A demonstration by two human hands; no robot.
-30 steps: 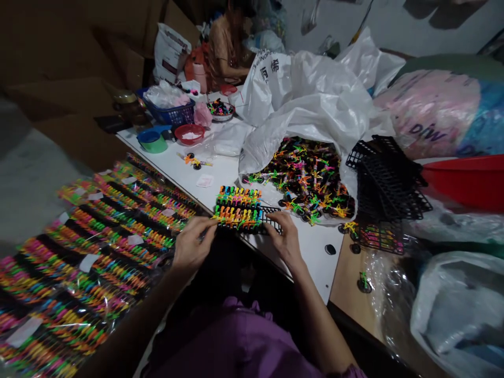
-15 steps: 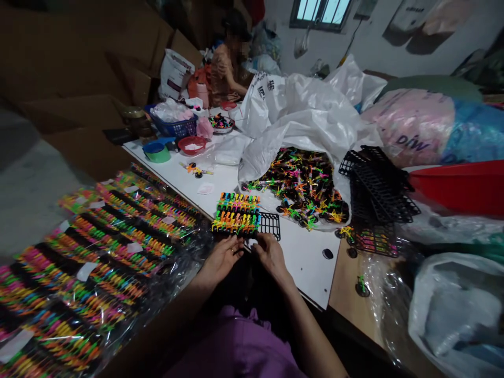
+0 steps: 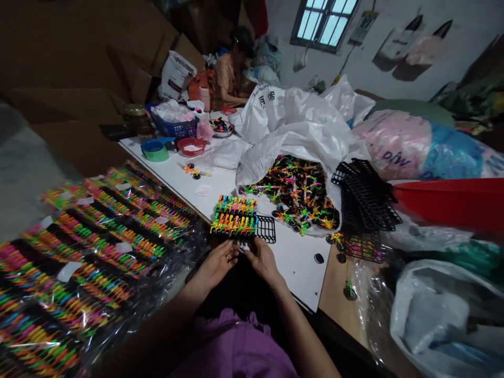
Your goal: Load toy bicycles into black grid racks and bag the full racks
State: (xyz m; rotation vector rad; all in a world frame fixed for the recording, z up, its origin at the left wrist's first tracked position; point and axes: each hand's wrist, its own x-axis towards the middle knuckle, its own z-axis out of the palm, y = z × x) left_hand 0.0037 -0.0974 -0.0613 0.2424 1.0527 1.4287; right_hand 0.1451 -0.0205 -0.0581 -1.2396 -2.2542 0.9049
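On the white board (image 3: 297, 270) before me lies a black grid tray (image 3: 266, 229). Rows of small colourful plastic toy bikes (image 3: 235, 223) fill its left part; the right cells show bare. My left hand (image 3: 218, 263) is at the tray's near edge, palm turned inward, fingers curled, a ring on one. Facing it, my right hand (image 3: 263, 261) has its thumb and fingers drawn together by the same edge. Between the fingertips shows something small and whitish, too small to name. A white sack (image 3: 252, 170) lies open behind the tray, spilling many more toy bikes.
Filled trays in clear plastic (image 3: 114, 236) cover the left side. Black grid trays (image 3: 364, 194) are piled right of the sack, near a red tub (image 3: 452, 202). A blue basket (image 3: 183, 128), a red bowl (image 3: 191, 147) and tape (image 3: 155, 152) stand farther back. Beyond sits a co-worker (image 3: 226, 76).
The view has tilted up and shifted slightly right. My hands stay at the tray's near edge, their fingertips a little closer together. The rows of toy bikes look the same.
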